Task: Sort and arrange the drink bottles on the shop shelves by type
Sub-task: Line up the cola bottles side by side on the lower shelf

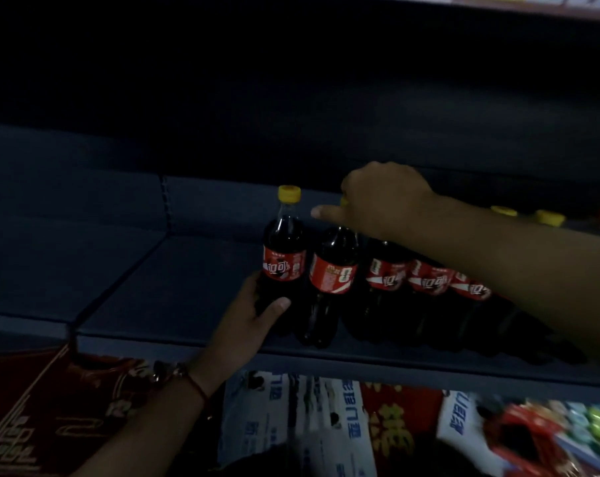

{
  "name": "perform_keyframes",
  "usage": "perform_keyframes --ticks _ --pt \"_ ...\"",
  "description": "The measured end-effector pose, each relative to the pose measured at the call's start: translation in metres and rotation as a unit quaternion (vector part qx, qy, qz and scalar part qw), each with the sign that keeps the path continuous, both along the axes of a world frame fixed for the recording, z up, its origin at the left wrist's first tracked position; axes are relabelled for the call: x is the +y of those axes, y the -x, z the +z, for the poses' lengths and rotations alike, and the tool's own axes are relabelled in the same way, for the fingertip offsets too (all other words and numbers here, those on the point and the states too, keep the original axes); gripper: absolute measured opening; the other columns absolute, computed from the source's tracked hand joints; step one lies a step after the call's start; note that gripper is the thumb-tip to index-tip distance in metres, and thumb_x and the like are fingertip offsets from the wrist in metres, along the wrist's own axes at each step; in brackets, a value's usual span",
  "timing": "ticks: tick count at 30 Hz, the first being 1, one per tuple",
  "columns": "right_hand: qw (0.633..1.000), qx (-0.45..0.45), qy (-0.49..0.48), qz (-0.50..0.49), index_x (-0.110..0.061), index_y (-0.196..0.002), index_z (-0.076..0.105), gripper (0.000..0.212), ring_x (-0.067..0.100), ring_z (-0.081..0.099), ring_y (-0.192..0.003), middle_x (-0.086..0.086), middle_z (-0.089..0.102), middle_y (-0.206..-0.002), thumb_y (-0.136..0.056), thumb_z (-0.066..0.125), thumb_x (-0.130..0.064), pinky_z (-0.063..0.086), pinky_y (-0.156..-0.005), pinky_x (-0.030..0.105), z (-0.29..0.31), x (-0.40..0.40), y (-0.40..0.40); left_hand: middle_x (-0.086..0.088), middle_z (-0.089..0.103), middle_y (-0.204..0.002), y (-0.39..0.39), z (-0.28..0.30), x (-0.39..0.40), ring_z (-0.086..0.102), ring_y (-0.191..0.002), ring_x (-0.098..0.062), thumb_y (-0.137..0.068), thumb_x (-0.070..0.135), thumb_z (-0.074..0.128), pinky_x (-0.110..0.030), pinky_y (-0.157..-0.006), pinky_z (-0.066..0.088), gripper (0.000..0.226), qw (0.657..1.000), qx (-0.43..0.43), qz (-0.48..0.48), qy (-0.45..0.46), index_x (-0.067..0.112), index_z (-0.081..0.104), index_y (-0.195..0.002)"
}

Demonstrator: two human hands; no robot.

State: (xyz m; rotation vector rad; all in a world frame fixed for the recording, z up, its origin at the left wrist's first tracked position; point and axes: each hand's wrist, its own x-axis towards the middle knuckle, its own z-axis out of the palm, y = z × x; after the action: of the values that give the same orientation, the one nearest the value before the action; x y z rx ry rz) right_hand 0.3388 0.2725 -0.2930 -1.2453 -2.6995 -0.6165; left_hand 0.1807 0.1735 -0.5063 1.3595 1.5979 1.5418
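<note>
The leftmost dark cola bottle with a yellow cap and red label point(285, 259) stands upright at the left end of a row on the dark blue-grey shelf point(174, 297). My left hand point(254, 318) wraps its lower body from the left, thumb across the front, fingers closed around it. The second cola bottle, red-labelled point(333, 273), stands just beside it on the right; my right hand point(384, 201) closes over its top, hiding the cap, index finger pointing left. Further red-labelled cola bottles point(429, 280) continue rightward beneath my forearm. Below the shelf lie red and white packaged goods point(291, 418).
</note>
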Motion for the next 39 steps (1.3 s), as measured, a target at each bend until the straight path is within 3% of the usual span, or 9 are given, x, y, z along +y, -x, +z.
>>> perform_keyframes --ticks 2,6,9,12,18,24,28,33,39 --pt "0.996 0.012 0.077 0.031 -0.016 -0.088 0.055 0.058 0.017 0.057 -0.074 0.0 0.056 -0.082 -0.084 0.047 -0.073 0.047 -0.06 0.03 0.004 0.0 -0.004 0.031 0.05 -0.127 -0.003 -0.001 -0.001 0.05 -0.111 0.022 -0.093 0.037 0.061 0.002 -0.085 0.039 0.056 1.0 -0.005 0.002 0.001 0.039 0.035 -0.141" --pt "0.96 0.018 0.251 0.126 -0.021 -0.113 0.055 0.038 0.015 0.058 -0.089 -0.005 0.058 -0.099 -0.084 0.074 -0.036 0.052 -0.075 0.035 0.016 0.001 -0.014 0.034 0.048 -0.125 -0.002 -0.003 -0.001 0.048 -0.107 0.027 -0.095 0.033 0.061 0.004 -0.083 0.037 0.052 1.0 0.006 0.01 0.004 0.043 0.032 -0.137" --pt "0.97 0.026 0.213 0.115 -0.021 -0.092 0.058 0.031 0.014 0.057 -0.079 -0.008 0.057 -0.084 -0.082 0.072 -0.046 0.046 -0.063 0.029 0.019 0.003 -0.015 0.034 0.049 -0.123 0.0 -0.005 -0.001 0.048 -0.106 0.028 -0.095 0.031 0.061 0.004 -0.082 0.037 0.049 1.0 0.022 0.014 0.007 0.043 0.034 -0.134" --pt "0.989 -0.004 0.127 0.076 -0.014 -0.077 0.06 0.053 0.014 0.056 -0.066 -0.001 0.058 -0.071 -0.08 0.061 -0.067 0.045 -0.056 0.028 0.015 0.008 -0.012 0.034 0.048 -0.121 0.002 -0.005 -0.001 0.047 -0.102 0.03 -0.095 0.03 0.061 0.005 -0.08 0.037 0.048 0.999 0.03 0.017 0.015 0.041 0.034 -0.134" --pt "0.969 0.019 0.219 0.109 -0.023 -0.123 0.057 0.049 0.011 0.056 -0.091 -0.006 0.058 -0.108 -0.082 0.073 -0.043 0.049 -0.077 0.028 0.022 0.012 -0.021 0.031 0.049 -0.123 0.002 -0.006 -0.002 0.047 -0.105 0.029 -0.095 0.031 0.061 0.005 -0.081 0.037 0.052 0.999 0.03 0.013 0.016 0.039 0.033 -0.138" --pt "0.966 0.022 0.213 0.143 -0.021 -0.117 0.063 0.034 0.01 0.056 -0.09 -0.014 0.055 -0.093 -0.085 0.074 -0.022 0.045 -0.075 0.025 0.021 0.014 -0.022 0.033 0.048 -0.13 -0.001 -0.01 0.001 0.049 -0.116 0.019 -0.089 0.031 0.071 -0.001 -0.091 0.039 0.069 1.0 0.022 -0.013 0.019 0.043 0.029 -0.143" --pt "0.965 0.045 0.208 0.154 -0.021 -0.116 0.064 0.034 0.012 0.061 -0.091 -0.006 0.063 -0.102 -0.084 0.075 -0.021 0.05 -0.077 0.028 0.015 0.02 -0.025 0.025 0.054 -0.133 -0.005 -0.014 0.005 0.053 -0.12 0.009 -0.086 0.032 0.073 -0.012 -0.099 0.042 0.069 1.0 0.017 -0.02 0.014 0.041 0.035 -0.143" --pt "0.963 0.059 0.215 0.152 -0.022 -0.118 0.063 0.036 0.015 0.061 -0.094 -0.003 0.063 -0.107 -0.084 0.075 -0.022 0.053 -0.082 0.032 0.012 0.022 -0.028 0.03 0.052 -0.129 -0.015 -0.013 0.01 0.05 -0.114 0.018 -0.088 0.025 0.074 0.0 -0.089 0.039 0.069 1.0 0.014 -0.011 0.007 0.039 0.034 -0.143" --pt "0.967 0.078 0.182 0.16 -0.023 -0.13 0.056 0.047 0.014 0.058 -0.096 -0.002 0.059 -0.115 -0.086 0.072 -0.023 0.049 -0.078 0.028 0.003 0.02 -0.031 0.036 0.05 -0.128 -0.019 -0.002 0.005 0.05 -0.116 0.018 -0.086 0.031 0.074 -0.007 -0.097 0.043 0.072 1.0 0.021 -0.013 0.005 0.044 0.033 -0.143"
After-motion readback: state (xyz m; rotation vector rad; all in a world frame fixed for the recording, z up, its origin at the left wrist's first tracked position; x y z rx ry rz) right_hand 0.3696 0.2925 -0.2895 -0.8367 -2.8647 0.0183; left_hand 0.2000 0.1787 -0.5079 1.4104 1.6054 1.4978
